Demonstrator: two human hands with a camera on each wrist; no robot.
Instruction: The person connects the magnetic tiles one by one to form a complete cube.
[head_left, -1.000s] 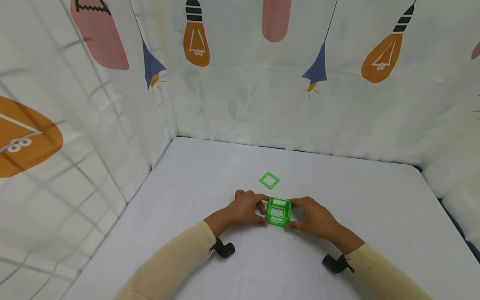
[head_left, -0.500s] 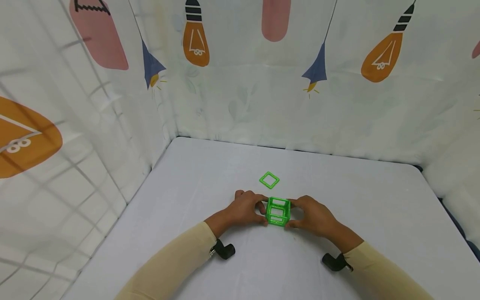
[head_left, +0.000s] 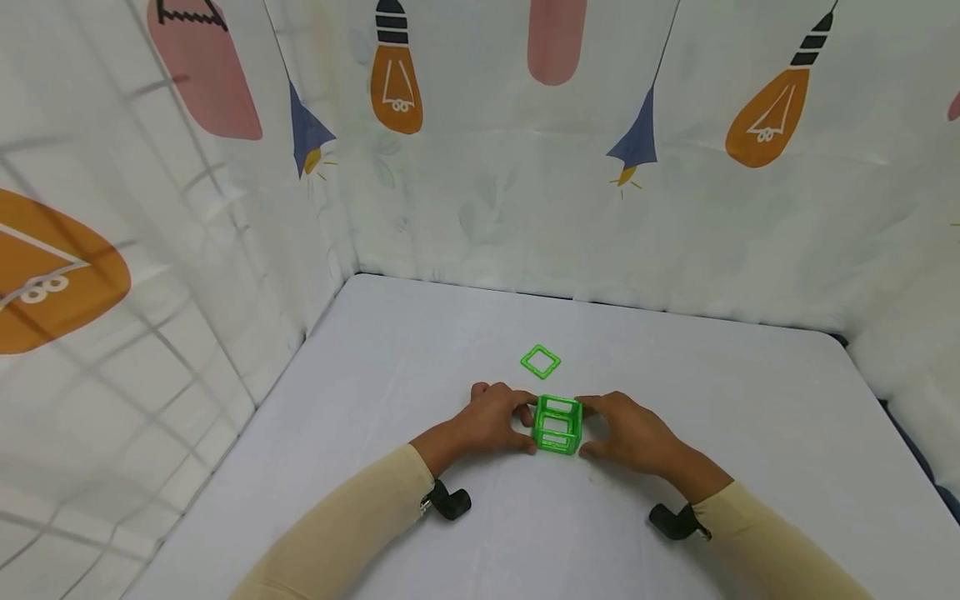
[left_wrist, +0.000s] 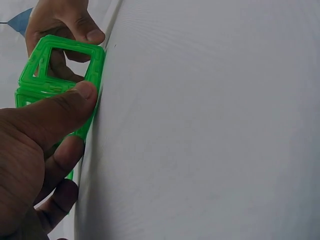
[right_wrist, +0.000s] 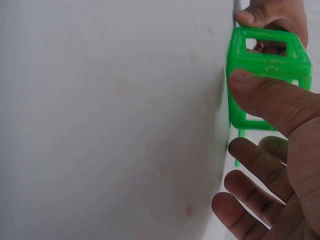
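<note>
A small box of green open-frame magnetic tiles [head_left: 558, 445] stands on the table between my two hands. My left hand [head_left: 491, 417] pinches its left side, with the thumb on the near edge and the index finger at the far corner; in the left wrist view the thumb [left_wrist: 60, 110] lies across a tile. At the right side is my right hand [head_left: 630, 429], its index finger at the far corner and its thumb barely off the near corner. The right wrist view has its other fingers [right_wrist: 260, 170] spread loosely. Beyond the box lies one flat green square tile [head_left: 555, 362].
A white cloth-covered table [head_left: 420, 333] carries everything. White printed curtains [head_left: 480, 192] hang along its back and left edges. Dark wrist cameras [head_left: 450, 502] sit below both wrists.
My right thumb has eased slightly away from the box's near corner. The left hand, the box and the loose tile stay in place; the head view has shifted a little.
</note>
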